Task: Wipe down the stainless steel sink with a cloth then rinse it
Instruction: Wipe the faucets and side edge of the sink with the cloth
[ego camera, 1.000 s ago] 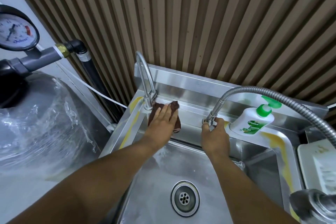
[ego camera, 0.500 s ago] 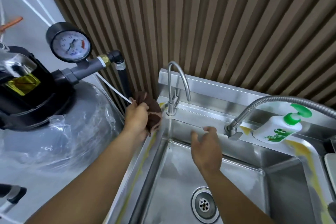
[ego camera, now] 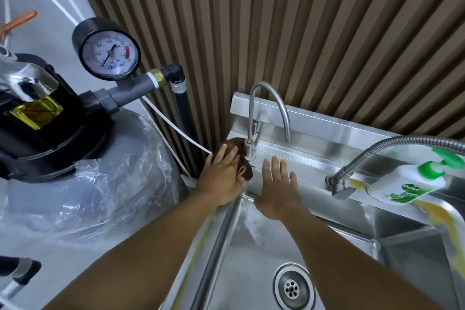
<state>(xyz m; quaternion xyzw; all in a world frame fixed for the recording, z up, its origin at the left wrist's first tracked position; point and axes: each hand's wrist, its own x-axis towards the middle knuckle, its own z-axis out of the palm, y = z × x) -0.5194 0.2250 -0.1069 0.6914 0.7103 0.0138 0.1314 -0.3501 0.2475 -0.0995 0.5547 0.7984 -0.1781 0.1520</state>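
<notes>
The stainless steel sink (ego camera: 312, 158) fills the lower right, its drain (ego camera: 292, 289) near the bottom edge. A brown cloth (ego camera: 242, 152) lies on the sink's back left corner, beside the base of the slim gooseneck tap (ego camera: 254, 118). My left hand (ego camera: 222, 176) presses flat on the cloth with straight fingers. My right hand (ego camera: 278, 187) lies open with spread fingers on the sink's back ledge, just right of the tap base.
A flexible metal hose tap (ego camera: 372, 153) and a white soap bottle with green pump (ego camera: 405, 181) stand on the right ledge. A plastic-wrapped grey tank (ego camera: 83, 184) with pressure gauge (ego camera: 108, 55) sits close on the left. A slatted wall rises behind.
My left hand came down from gripping the bunched cloth at the sink's left edge to pressing it flat on the corner. My right hand moved left and opened on the ledge.
</notes>
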